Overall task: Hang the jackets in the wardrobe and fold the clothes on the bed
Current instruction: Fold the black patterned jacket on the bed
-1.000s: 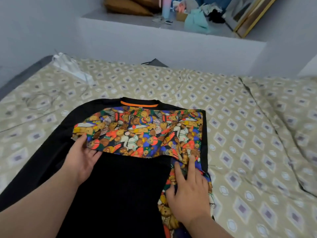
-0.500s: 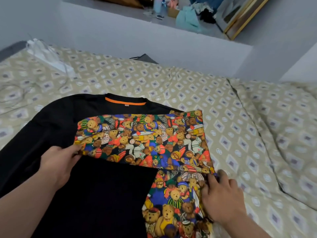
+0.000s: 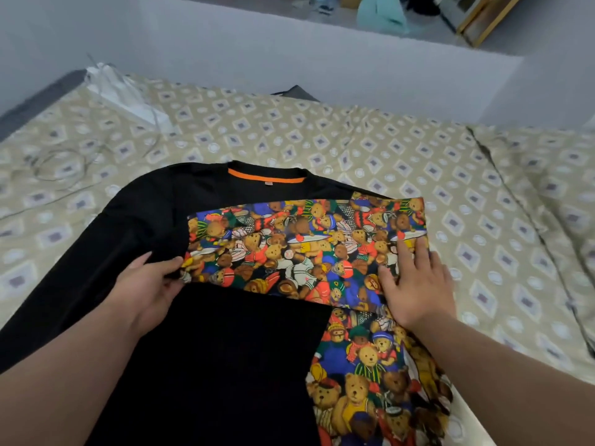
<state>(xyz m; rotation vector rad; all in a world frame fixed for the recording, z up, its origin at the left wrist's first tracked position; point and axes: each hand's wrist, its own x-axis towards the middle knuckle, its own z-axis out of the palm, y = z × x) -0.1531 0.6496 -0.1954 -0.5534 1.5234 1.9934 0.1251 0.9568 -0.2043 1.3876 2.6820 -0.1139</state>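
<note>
Head view: a black long-sleeved top (image 3: pixel 225 349) with an orange neck band lies flat on the beige diamond-patterned bed sheet (image 3: pixel 418 156). Its teddy-bear-print sleeve (image 3: pixel 289 249) lies folded across the chest. The left hand (image 3: pixel 148 284) pinches the sleeve's end, and the right hand (image 3: pixel 418 288) presses it, fingers straight.

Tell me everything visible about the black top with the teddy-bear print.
The soft-looking black long-sleeved top has an orange band inside its collar. It lies flat on the patterned bedsheet, collar away from the person. Its teddy-bear-print sleeve is folded across the chest. The left hand pinches the sleeve's end; the right hand presses flat on it.
</note>
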